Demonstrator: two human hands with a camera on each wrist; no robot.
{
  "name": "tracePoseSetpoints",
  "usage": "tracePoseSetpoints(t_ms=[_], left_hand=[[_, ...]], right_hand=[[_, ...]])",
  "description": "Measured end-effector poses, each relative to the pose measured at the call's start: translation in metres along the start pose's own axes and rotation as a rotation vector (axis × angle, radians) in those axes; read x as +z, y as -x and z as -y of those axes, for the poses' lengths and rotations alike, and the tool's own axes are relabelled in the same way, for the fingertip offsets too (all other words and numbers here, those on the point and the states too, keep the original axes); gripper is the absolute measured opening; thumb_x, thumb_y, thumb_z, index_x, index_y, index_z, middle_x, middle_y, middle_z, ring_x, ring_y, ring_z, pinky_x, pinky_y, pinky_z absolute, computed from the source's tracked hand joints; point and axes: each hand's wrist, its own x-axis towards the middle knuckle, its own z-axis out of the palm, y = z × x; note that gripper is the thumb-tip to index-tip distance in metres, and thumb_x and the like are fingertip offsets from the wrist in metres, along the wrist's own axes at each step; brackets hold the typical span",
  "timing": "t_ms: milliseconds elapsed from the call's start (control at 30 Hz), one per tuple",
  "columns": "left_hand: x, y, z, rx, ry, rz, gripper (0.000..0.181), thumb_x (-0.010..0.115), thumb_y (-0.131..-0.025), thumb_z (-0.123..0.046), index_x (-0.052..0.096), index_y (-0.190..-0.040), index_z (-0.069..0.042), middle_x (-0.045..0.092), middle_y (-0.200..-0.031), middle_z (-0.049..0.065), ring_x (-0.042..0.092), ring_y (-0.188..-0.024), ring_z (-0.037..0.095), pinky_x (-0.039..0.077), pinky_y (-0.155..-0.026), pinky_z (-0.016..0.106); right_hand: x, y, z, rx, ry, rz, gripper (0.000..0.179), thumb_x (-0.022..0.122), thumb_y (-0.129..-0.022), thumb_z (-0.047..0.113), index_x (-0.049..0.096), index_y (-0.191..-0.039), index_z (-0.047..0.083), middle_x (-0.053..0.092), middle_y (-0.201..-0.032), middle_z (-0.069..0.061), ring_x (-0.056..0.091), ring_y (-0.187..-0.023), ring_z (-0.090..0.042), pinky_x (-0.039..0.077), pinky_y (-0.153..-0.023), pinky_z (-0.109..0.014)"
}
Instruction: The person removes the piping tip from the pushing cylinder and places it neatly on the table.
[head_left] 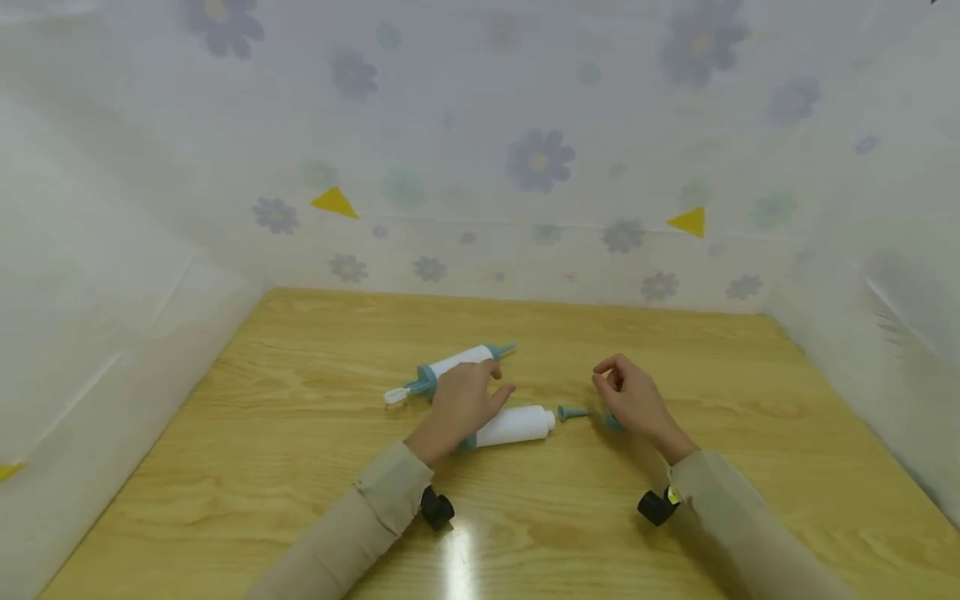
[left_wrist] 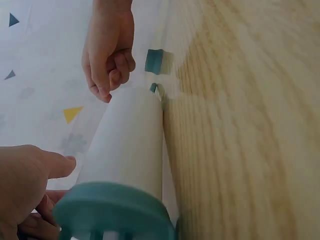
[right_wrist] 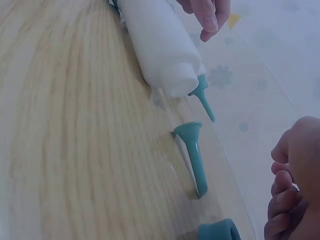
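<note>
My left hand (head_left: 461, 404) hovers over two white-and-teal tubes, thumb stretched out and nothing visible in its fingers. The nearer white tube (head_left: 513, 426) lies on its side, its bare threaded-looking neck pointing right; the hand partly hides its teal collar (left_wrist: 112, 207). Behind it lies the farther syringe-like tube (head_left: 461, 358), with a teal nozzle fitted at its right end and a white loop handle (head_left: 396, 397) at its left. My right hand (head_left: 633, 396) hangs loosely curled above a small teal ring (right_wrist: 219, 230), which it partly covers. Between this ring and the bare neck rests a loose teal nozzle (right_wrist: 194, 155).
Everything lies on a wood-grain table (head_left: 300, 500). Pale flower-patterned sheeting (head_left: 465, 150) rises behind it, and plain white sheeting stands on both sides. Yellow triangles (head_left: 335, 202) are stuck to the back sheet.
</note>
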Motion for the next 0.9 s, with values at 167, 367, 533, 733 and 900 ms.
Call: tracePoseSetpoints(t_ms=[167,367,533,733,900], left_hand=[[-0.007,0.004,0.014,-0.019,0.011,-0.047,0.019,0.067,-0.091,-0.026,0.071,-0.088,-0.009,0.050,-0.052,-0.003,0.030,-0.042,0.004,0.022,-0.039,0.017],[-0.014,0.006,0.032,-0.077,0.018,-0.067,0.016,0.067,-0.089,-0.025,0.071,-0.092,-0.009,0.051,-0.057,-0.002,0.033,-0.044,0.007,0.025,-0.040,0.018],[-0.020,0.009,0.044,-0.098,-0.006,-0.131,0.019,0.067,-0.089,-0.027,0.070,-0.094,-0.009,0.069,-0.082,0.008,0.050,-0.055,0.014,0.041,-0.047,0.025],[-0.032,0.012,0.067,-0.118,0.004,-0.247,0.027,0.069,-0.088,-0.031,0.069,-0.093,-0.004,0.067,-0.078,0.013,0.049,-0.053,0.015,0.042,-0.047,0.028],[-0.037,0.014,0.078,-0.157,0.002,-0.198,0.031,0.069,-0.088,-0.035,0.070,-0.093,-0.004,0.062,-0.073,0.010,0.050,-0.056,0.016,0.039,-0.047,0.027]], right_hand=[[0.007,-0.008,0.007,-0.029,-0.026,0.034,0.021,0.053,-0.098,0.015,0.058,-0.109,-0.002,0.054,-0.073,-0.005,0.046,-0.058,-0.012,0.042,-0.056,-0.027],[0.014,-0.015,0.012,-0.056,-0.029,0.086,0.021,0.053,-0.099,0.015,0.058,-0.109,-0.002,0.054,-0.074,-0.006,0.046,-0.059,-0.012,0.041,-0.057,-0.027],[0.017,-0.024,0.017,-0.122,-0.025,0.114,0.017,0.055,-0.097,0.011,0.058,-0.107,-0.002,0.054,-0.073,-0.006,0.045,-0.058,-0.010,0.041,-0.055,-0.026],[0.023,-0.040,0.022,-0.186,0.011,0.149,0.016,0.056,-0.096,0.009,0.058,-0.106,-0.003,0.054,-0.073,-0.003,0.046,-0.059,-0.010,0.041,-0.055,-0.026],[0.021,-0.049,0.028,-0.199,0.004,0.167,0.016,0.055,-0.096,0.008,0.058,-0.106,-0.004,0.056,-0.075,-0.005,0.047,-0.060,-0.012,0.041,-0.056,-0.027]])
